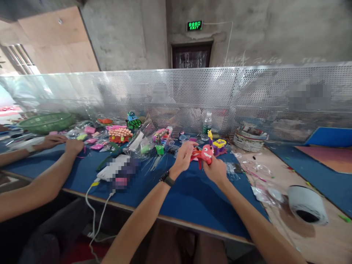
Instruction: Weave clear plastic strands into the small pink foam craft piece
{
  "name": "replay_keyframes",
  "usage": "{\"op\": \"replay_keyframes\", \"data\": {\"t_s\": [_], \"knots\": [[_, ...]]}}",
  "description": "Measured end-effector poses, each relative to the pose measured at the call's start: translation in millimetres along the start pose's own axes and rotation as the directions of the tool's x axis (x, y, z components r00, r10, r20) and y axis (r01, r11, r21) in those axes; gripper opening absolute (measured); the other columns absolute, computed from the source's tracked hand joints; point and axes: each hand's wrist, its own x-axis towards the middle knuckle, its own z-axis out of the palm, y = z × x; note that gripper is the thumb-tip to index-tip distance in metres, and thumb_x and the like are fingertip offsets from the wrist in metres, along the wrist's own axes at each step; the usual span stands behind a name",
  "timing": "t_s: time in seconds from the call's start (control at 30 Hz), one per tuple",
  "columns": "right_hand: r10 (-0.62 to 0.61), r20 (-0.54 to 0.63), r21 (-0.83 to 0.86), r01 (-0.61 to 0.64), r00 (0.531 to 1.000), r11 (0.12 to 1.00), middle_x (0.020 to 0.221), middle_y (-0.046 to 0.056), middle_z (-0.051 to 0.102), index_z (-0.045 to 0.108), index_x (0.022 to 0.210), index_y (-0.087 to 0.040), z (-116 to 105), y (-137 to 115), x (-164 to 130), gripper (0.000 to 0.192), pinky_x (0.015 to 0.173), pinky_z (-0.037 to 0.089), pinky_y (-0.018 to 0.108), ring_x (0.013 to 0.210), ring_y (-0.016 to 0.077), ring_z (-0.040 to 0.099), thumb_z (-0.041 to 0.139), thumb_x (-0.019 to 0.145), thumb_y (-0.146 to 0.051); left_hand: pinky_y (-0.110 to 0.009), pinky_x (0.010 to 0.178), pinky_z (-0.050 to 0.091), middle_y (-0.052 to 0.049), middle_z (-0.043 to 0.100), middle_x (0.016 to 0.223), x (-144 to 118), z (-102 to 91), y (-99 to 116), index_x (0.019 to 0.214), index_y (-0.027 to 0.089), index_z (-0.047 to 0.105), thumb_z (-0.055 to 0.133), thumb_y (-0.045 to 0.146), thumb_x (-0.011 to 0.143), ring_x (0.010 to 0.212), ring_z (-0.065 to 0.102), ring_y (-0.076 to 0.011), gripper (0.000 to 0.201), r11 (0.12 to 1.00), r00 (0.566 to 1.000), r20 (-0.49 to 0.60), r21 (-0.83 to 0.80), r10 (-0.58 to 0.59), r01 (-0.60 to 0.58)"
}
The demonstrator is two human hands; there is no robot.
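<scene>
A red clay figure (207,151) with white eyes and a toothy mouth is held up over the blue table mat. My right hand (216,169) grips it from below, near the head. At the figure's other end, my left hand (183,157) has its fingers closed around the body; the exact fingertip contact is partly hidden. Just behind, a purple and yellow clay model (219,144) stands on a reddish base, with a small yellow clay figure (210,134) beside it. A clear plastic bottle (206,126) rises behind these.
At left, a co-worker's hands (73,147) work near pink clay packets (96,146). A white power bank (114,167) with cables lies near the front edge. On the right are a woven basket (249,138) and a white roll (308,203). A perforated metal screen (187,88) borders the back.
</scene>
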Motion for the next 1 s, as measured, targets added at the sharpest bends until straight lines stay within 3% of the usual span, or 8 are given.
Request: {"op": "replay_keyframes", "data": {"t_s": [0.1,0.17,0.23,0.33,0.5,0.67,0.8,1.0], "knots": [[0.063,-0.046,0.073,-0.059,0.997,0.996,0.080,0.011,0.074,0.069,0.099,-0.018,-1.8,4.1,3.1,0.029,0.060,0.032,0.028,0.070,0.0249,0.066,0.051,0.092,-0.040,-0.038,0.111,0.033,-0.010,0.065,0.116,3.1,-4.5,-16.8,0.109,0.021,0.069,0.043,0.045,0.099,0.117,0.053,-0.0246,0.037,0.997,0.998,-0.023,0.050,-0.056,0.057],[0.105,-0.057,0.125,-0.097,0.993,0.987,0.079,0.010,0.074,0.069,0.098,-0.019,-3.7,6.3,4.7,0.029,0.060,0.033,0.028,0.069,0.0246,0.065,0.051,0.091,-0.041,-0.041,0.115,0.027,-0.010,0.063,0.119,3.7,-7.0,-32.0,0.109,0.022,0.069,0.052,0.041,0.095,0.123,0.050,-0.0251,0.029,0.982,0.981,-0.068,0.044,-0.183,0.186],[0.144,-0.063,0.175,-0.131,0.988,0.976,0.078,0.009,0.074,0.068,0.099,-0.020,-5.4,8.5,6.2,0.030,0.061,0.034,0.029,0.069,0.0248,0.065,0.051,0.091,-0.043,-0.040,0.117,0.024,-0.010,0.064,0.120,2.7,-9.5,-46.8,0.102,0.022,0.070,0.062,0.037,0.089,0.127,0.047,-0.0246,0.021,0.934,0.930,-0.090,-0.050,-0.357,0.354],[0.189,-0.066,0.241,-0.168,0.980,0.956,0.075,0.008,0.072,0.068,0.097,-0.021,-6.4,12.6,8.1,0.031,0.061,0.035,0.028,0.070,0.0254,0.066,0.050,0.091,-0.046,-0.040,0.112,0.033,-0.010,0.069,0.109,0.5,-12.5,-62.2,0.090,0.021,0.071,0.066,0.041,0.085,0.118,0.055,-0.0264,0.021,0.890,0.893,-0.017,-0.099,-0.449,0.445],[0.163,-0.094,0.371,-0.118,0.982,0.921,0.070,0.004,0.071,0.066,0.101,-0.024,-4.7,19.9,10.2,0.029,0.061,0.039,0.027,0.068,0.0234,0.066,0.050,0.091,-0.045,-0.042,0.084,0.053,-0.011,0.074,0.081,0.6,-9.9,-65.6,0.087,0.016,0.073,0.058,0.056,0.087,0.080,0.069,-0.0262,0.042,0.783,0.804,0.193,-0.191,-0.562,0.592],[0.129,-0.140,0.427,-0.058,0.982,0.903,0.071,0.004,0.072,0.065,0.108,-0.023,-1.6,22.9,11.5,0.031,0.061,0.043,0.028,0.064,0.0231,0.066,0.048,0.090,-0.042,-0.037,0.079,0.054,-0.011,0.075,0.090,1.7,-6.1,-60.4,0.098,0.015,0.071,0.061,0.057,0.085,0.081,0.071,-0.0242,0.045,0.685,0.744,0.267,-0.291,-0.613,0.668],[0.114,-0.175,0.518,-0.007,0.978,0.856,0.086,0.006,0.075,0.063,0.114,-0.021,-0.5,21.9,11.8,0.036,0.061,0.046,0.030,0.063,0.0221,0.066,0.047,0.090,-0.042,-0.033,0.075,0.054,-0.009,0.073,0.091,3.3,-8.2,-58.3,0.101,0.016,0.066,0.068,0.056,0.080,0.079,0.070,-0.0203,0.045,0.658,0.749,0.240,-0.365,-0.617,0.659],[-0.062,-0.277,0.599,0.223,0.959,0.769,0.119,0.010,0.070,0.059,0.121,-0.019,1.7,22.7,10.5,0.043,0.085,0.050,0.034,0.101,0.0255,0.067,0.052,0.079,-0.029,-0.029,0.075,0.055,-0.006,0.070,0.090,6.2,-7.0,-56.0,0.108,0.017,0.062,0.083,0.043,0.070,0.081,0.068,-0.0168,0.051,0.638,0.791,0.194,-0.495,-0.580,0.590]]}}
